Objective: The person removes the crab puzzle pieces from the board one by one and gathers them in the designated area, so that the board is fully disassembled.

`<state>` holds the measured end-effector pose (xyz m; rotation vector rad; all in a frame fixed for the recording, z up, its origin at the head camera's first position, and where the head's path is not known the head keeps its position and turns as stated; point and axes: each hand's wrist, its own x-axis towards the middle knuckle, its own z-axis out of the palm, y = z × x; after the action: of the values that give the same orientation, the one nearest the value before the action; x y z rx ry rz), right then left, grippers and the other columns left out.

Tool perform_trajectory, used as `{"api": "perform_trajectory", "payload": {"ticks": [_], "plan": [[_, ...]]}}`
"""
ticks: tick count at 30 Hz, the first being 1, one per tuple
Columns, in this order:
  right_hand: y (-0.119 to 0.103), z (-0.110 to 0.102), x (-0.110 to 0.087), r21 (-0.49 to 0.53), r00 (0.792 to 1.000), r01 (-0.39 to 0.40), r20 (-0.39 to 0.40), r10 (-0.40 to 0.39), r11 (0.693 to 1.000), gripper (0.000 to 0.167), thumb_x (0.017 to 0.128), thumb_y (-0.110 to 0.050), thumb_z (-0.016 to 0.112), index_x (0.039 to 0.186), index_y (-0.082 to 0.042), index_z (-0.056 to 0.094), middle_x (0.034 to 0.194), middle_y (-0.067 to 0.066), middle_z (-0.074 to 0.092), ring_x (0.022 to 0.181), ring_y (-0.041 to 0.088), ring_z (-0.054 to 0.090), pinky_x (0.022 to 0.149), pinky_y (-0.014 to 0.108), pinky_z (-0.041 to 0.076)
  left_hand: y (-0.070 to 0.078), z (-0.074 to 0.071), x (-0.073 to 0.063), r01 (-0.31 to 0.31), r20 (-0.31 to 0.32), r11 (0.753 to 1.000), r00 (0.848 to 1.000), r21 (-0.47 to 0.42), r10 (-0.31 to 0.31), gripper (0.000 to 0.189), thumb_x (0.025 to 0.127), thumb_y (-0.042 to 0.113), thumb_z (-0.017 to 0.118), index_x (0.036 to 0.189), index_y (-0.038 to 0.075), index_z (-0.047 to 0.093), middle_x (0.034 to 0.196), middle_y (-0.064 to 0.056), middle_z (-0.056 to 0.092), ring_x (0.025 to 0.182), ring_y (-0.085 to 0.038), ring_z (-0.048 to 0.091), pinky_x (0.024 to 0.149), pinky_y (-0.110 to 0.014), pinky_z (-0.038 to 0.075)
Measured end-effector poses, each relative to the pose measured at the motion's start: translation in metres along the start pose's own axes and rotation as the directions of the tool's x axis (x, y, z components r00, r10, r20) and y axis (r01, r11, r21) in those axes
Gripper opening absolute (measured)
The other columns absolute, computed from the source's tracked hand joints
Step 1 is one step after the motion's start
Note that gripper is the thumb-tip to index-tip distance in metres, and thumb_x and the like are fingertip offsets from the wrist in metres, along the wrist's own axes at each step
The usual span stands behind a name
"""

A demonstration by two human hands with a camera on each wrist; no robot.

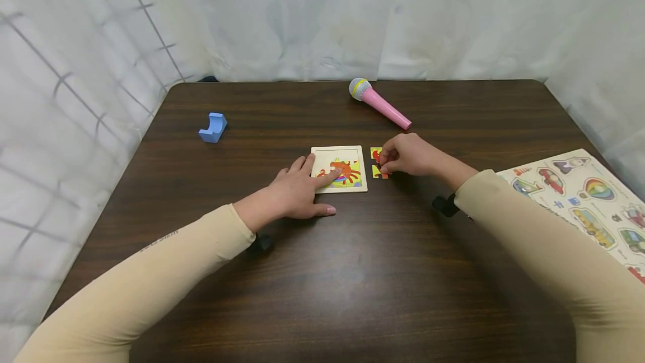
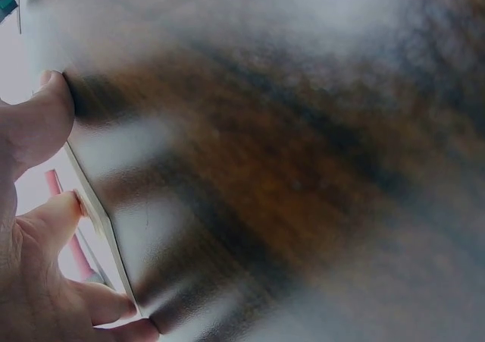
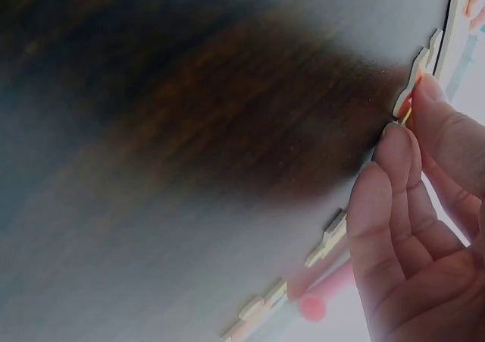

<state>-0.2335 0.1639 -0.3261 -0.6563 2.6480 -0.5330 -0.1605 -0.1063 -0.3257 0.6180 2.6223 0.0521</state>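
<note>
A small square wooden puzzle board lies mid-table, partly filled with a red and yellow animal picture. My left hand is spread over its left side, index finger on the picture and thumb stretched out on the table. Just right of the board, my right hand pinches a puzzle piece between thumb and fingertips, low over the table. In the right wrist view the thumb lies on the piece. More loose pieces lie past the fingers there, hidden behind the hand in the head view.
Behind the right hand lies a pink toy microphone. At the back left is a light blue curved block. A larger picture puzzle board with vehicles lies at the right, partly under the right forearm. White curtains border the dark table.
</note>
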Motion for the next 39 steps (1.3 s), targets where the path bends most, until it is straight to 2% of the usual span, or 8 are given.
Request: {"api": "perform_trajectory", "payload": {"ticks": [14, 18, 23, 26, 31, 35, 39], "plan": [[0.0, -0.002, -0.002, 0.013, 1.0, 0.014, 0.002, -0.014, 1.0, 0.008, 0.091, -0.014, 0.079, 0.093, -0.008, 0.075, 0.083, 0.003, 0.071, 0.077, 0.017, 0.059, 0.071, 0.03, 0.047, 0.001, 0.0, 0.0, -0.005, 0.002, 1.0, 1.0, 0.002, 0.005, 0.085, 0.093, 0.065, 0.06, 0.163, 0.039, 0.019, 0.17, -0.026, 0.001, 0.157, -0.045, 0.011, 0.12, -0.062, 0.027], [-0.004, -0.005, -0.001, 0.022, 0.999, 0.007, -0.032, -0.006, 1.0, 0.007, 0.091, -0.014, 0.078, 0.094, -0.008, 0.076, 0.084, 0.003, 0.072, 0.076, 0.018, 0.058, 0.07, 0.03, 0.047, 0.0, -0.001, -0.001, -0.006, 0.0, 1.0, 1.0, 0.003, 0.006, 0.086, 0.093, 0.065, 0.061, 0.163, 0.039, 0.019, 0.17, -0.027, 0.002, 0.157, -0.046, 0.011, 0.121, -0.062, 0.027], [-0.02, -0.007, 0.007, 0.029, 0.995, 0.074, -0.072, -0.072, 0.997, 0.006, 0.093, -0.012, 0.076, 0.095, -0.007, 0.075, 0.085, 0.005, 0.072, 0.075, 0.018, 0.059, 0.07, 0.031, 0.048, 0.0, 0.0, 0.0, -0.006, -0.002, 1.0, 1.0, 0.01, 0.006, 0.086, 0.093, 0.066, 0.061, 0.163, 0.038, 0.019, 0.17, -0.027, 0.002, 0.157, -0.046, 0.012, 0.12, -0.062, 0.027], [-0.034, -0.001, 0.016, 0.011, 0.991, 0.126, -0.042, -0.126, 0.992, 0.007, 0.095, -0.011, 0.073, 0.101, -0.008, 0.074, 0.087, 0.006, 0.071, 0.079, 0.019, 0.06, 0.075, 0.031, 0.05, -0.001, 0.001, 0.001, -0.01, 0.001, 1.0, 1.0, 0.013, 0.01, 0.086, 0.093, 0.066, 0.06, 0.164, 0.038, 0.019, 0.17, -0.028, 0.002, 0.157, -0.047, 0.011, 0.12, -0.062, 0.028], [-0.05, 0.009, 0.032, -0.013, 0.981, 0.192, 0.014, -0.192, 0.981, 0.019, 0.098, -0.005, 0.067, 0.114, -0.008, 0.074, 0.098, 0.009, 0.07, 0.09, 0.023, 0.061, 0.083, 0.035, 0.053, -0.002, 0.001, 0.003, -0.016, 0.004, 1.0, 1.0, 0.01, 0.016, 0.086, 0.093, 0.067, 0.059, 0.164, 0.039, 0.018, 0.17, -0.028, 0.001, 0.157, -0.047, 0.01, 0.12, -0.062, 0.027], [-0.056, 0.013, 0.04, -0.035, 0.978, 0.206, 0.046, -0.204, 0.978, 0.026, 0.097, -0.004, 0.067, 0.121, -0.012, 0.074, 0.109, 0.012, 0.068, 0.099, 0.025, 0.063, 0.089, 0.037, 0.055, -0.002, 0.001, 0.003, -0.023, 0.007, 1.0, 1.0, 0.02, 0.023, 0.087, 0.093, 0.068, 0.059, 0.164, 0.04, 0.015, 0.17, -0.028, 0.001, 0.157, -0.047, 0.01, 0.121, -0.062, 0.027], [-0.057, 0.014, 0.044, -0.04, 0.977, 0.206, 0.066, -0.203, 0.978, 0.028, 0.095, -0.004, 0.07, 0.121, -0.013, 0.074, 0.111, 0.013, 0.066, 0.101, 0.027, 0.065, 0.091, 0.039, 0.056, -0.001, 0.0, 0.002, -0.029, 0.008, 0.999, 1.0, 0.04, 0.029, 0.088, 0.093, 0.068, 0.058, 0.164, 0.04, 0.014, 0.169, -0.029, 0.003, 0.156, -0.048, 0.012, 0.121, -0.061, 0.028]]}}
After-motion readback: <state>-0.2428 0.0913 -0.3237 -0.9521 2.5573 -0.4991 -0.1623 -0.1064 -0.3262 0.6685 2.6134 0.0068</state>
